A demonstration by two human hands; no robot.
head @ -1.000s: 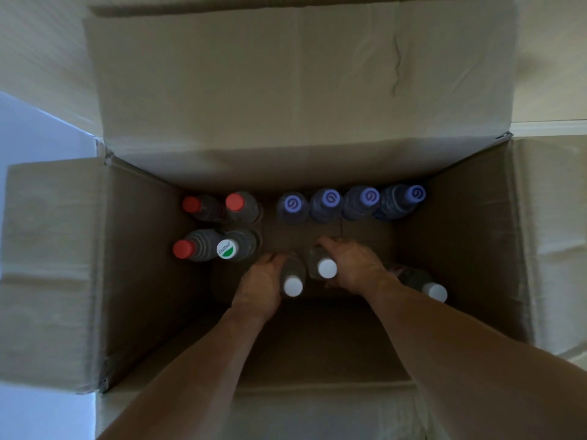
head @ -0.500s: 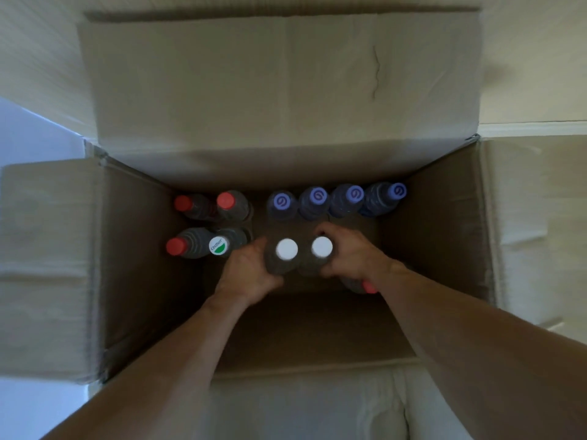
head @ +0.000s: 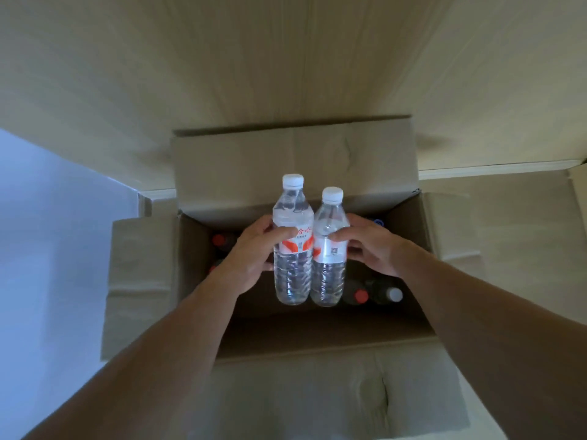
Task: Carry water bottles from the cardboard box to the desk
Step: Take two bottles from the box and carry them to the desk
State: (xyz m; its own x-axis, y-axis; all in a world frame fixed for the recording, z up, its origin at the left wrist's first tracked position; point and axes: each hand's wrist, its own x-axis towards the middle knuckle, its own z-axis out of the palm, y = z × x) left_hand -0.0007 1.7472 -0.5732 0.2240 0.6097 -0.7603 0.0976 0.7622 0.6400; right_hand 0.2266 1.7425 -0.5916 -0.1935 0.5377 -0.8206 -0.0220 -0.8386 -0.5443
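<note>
Left hand [head: 251, 258] grips the left bottle [head: 292, 246]; right hand [head: 374, 246] grips the right bottle [head: 328, 252]. Both bottles upright, touching, between the hands, above the cardboard box [head: 143, 274]. White-and-red labels; print illegible.

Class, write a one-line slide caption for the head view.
Left hand and right hand each hold a white-capped bottle upright above the open cardboard box.

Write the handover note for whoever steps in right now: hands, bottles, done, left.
Left hand grips a clear plastic white-capped water bottle with a red-and-white label.
Right hand grips a second clear white-capped bottle.
Both bottles are upright, side by side, lifted above the open brown cardboard box.
Done: this pair is out.
Left: carry them to the desk, not in view. More bottles sit in the box, including a red-capped one.
</note>
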